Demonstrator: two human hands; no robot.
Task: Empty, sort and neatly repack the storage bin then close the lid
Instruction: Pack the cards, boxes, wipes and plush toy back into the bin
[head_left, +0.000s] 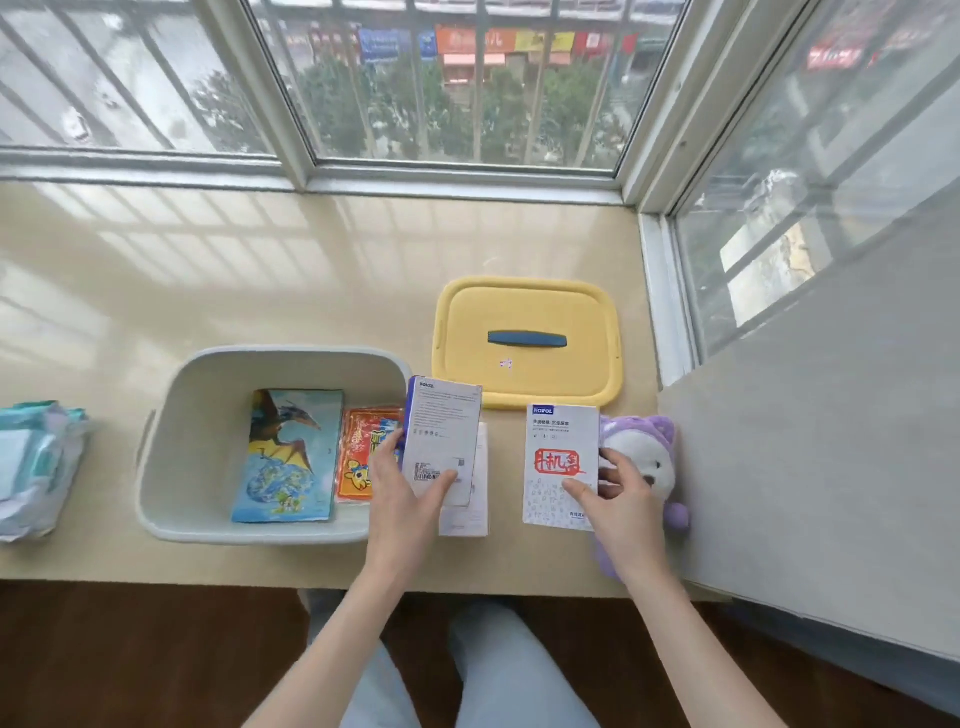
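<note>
Sunlit window ledge (311, 270), barred windows (441, 78), wood floor (130, 654)

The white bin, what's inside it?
Inside the white bin lie a dinosaur picture book and a red packet. The left hand and its box hide the right corner.

Daylight from a barred bay window (447, 83) gleams on the beige stone sill (260, 270) beneath it, above dark wooden flooring (130, 654).
</note>
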